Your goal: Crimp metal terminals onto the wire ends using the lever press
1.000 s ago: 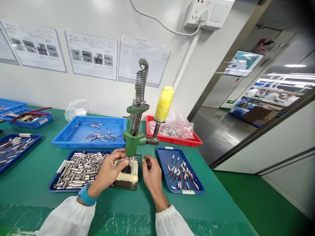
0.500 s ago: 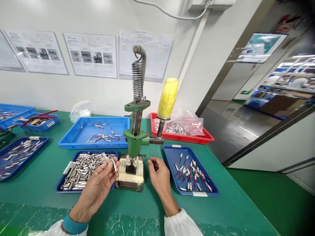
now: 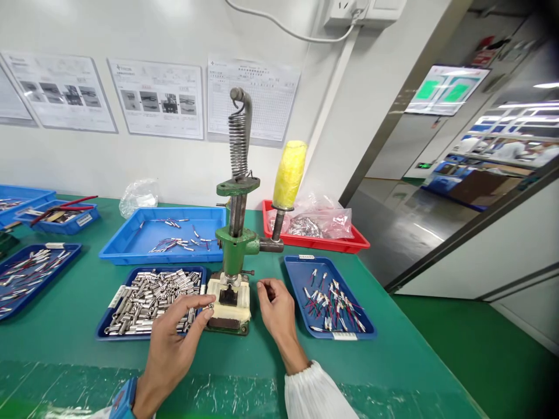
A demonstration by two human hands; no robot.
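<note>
A green hand press [image 3: 236,244] with a coil spring and a yellow-wrapped lever handle [image 3: 289,174] stands on the green table, on a cream base block [image 3: 228,299]. My left hand [image 3: 174,340] reaches over the near right corner of the dark blue tray of metal tubes [image 3: 151,299], with a small metal piece pinched at the fingertips beside the press base. My right hand [image 3: 276,308] rests on the table just right of the base, its fingers curled in a loose pinch; what they hold is hidden.
A blue tray of small wired parts [image 3: 329,297] lies right of my right hand. Behind stand a light blue tray [image 3: 163,233] with a few parts and a red tray [image 3: 317,230] holding plastic bags. More blue trays [image 3: 32,267] sit far left. The table edge drops off at right.
My left hand drew back from the press base holding a small tube with wires, then lowered over the tube tray's corner. My right hand stayed beside the base.
</note>
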